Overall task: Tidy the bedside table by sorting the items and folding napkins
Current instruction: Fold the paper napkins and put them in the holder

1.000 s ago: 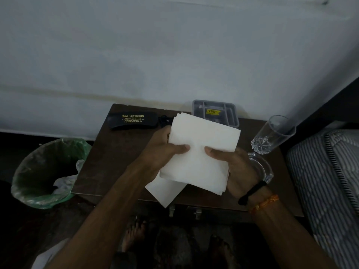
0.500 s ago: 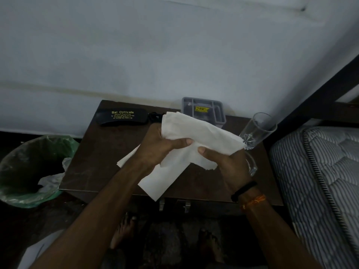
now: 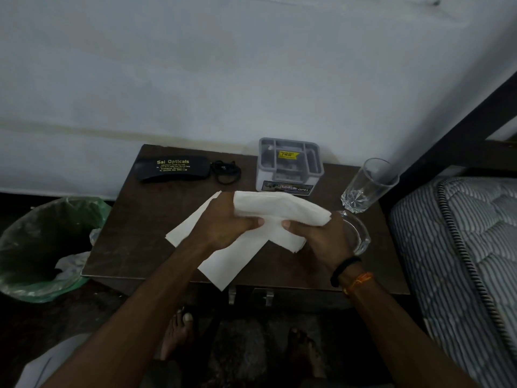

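Both hands are up over the middle of the dark wooden bedside table point(image 3: 134, 228), working a stack of white napkins point(image 3: 279, 211) between them. The left hand point(image 3: 226, 222) has its fingers curled over the near edge of the stack with the thumb pressed on top, and the right hand point(image 3: 316, 233) pinches the same stack from the 3 o'clock side, thumb on the paper and fingers wrapped underneath, so the napkins bow into a soft roll between the two grips. A single flat napkin point(image 3: 223, 261) lies on the tabletop beneath the left wrist, one corner hanging just past the table's near edge at 6 o'clock. At about 11 o'clock on the table sits a black spectacle case point(image 3: 173, 168) with gold lettering, and just beside it to the right a small tangle of black cord point(image 3: 226, 173). At 12 o'clock, against the wall, stands a grey plastic organiser point(image 3: 289, 166) with a yellow sticker inside. At 2 o'clock a clear drinking glass point(image 3: 369, 186) stands, and a glass dish point(image 3: 358, 233) sits just behind the right hand. Off the table at 9 o'clock is a bin with a green liner point(image 3: 33, 247); at 3 o'clock, a striped mattress point(image 3: 461, 247).
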Demonstrator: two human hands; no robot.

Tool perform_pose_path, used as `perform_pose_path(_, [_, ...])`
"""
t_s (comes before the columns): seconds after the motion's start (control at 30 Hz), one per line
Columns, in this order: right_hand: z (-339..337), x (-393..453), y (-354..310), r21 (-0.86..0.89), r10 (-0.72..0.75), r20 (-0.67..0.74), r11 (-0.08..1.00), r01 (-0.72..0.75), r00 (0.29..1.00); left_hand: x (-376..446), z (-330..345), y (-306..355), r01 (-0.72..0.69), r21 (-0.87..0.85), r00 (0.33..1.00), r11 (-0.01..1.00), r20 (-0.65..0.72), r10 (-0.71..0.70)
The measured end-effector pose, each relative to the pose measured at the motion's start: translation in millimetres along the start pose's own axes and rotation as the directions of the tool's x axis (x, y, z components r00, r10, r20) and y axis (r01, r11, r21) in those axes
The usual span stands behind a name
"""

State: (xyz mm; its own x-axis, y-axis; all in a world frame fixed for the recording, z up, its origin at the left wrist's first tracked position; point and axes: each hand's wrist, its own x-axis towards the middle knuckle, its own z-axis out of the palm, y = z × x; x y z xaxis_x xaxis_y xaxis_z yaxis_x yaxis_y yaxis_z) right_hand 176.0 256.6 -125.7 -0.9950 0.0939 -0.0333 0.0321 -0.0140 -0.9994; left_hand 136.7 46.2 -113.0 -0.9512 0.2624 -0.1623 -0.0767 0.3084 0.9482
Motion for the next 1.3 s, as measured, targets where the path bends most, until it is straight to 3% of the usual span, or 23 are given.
perform_pose_path(0.17, [1.8, 4.1, -7.4, 0.044, -0.033, 0.033, 0.999, 0.032, 0.999, -3.2, -3.2, 10.7, -0.042, -0.111, 0.999, 0.993, 0.020, 0.044])
perform_pose_path(0.43, [0.7, 3.1, -24.0, 0.275, 0.204, 0.221, 0.925, -0.262, 0.954, -2.7, -8.8, 23.2, 0.034, -0.244, 0.999, 0.969, 0.014, -0.031])
perform_pose_path(0.9, [7.8, 8.3, -34.1, 0.352, 0.306, 0.306, 0.844, -0.405, 0.902, -5.0, -11.8, 28.4, 0.065, -0.358, 0.997, 0.931, -0.010, -0.074])
perform_pose_path(1.07, [18.2, 5.4, -31.1, 0.405, 0.226, 0.381, 0.831, -0.381, 0.897, -6.6, -6.6, 28.4, 0.070, -0.357, 0.997, 0.932, -0.003, -0.076])
perform_pose_path(1.3, [17.4, 8.2, -31.9, 0.382, 0.184, 0.308, 0.874, -0.299, 0.933, -5.8, -14.1, 26.3, 0.126, -0.497, 0.990, 0.859, 0.123, -0.074])
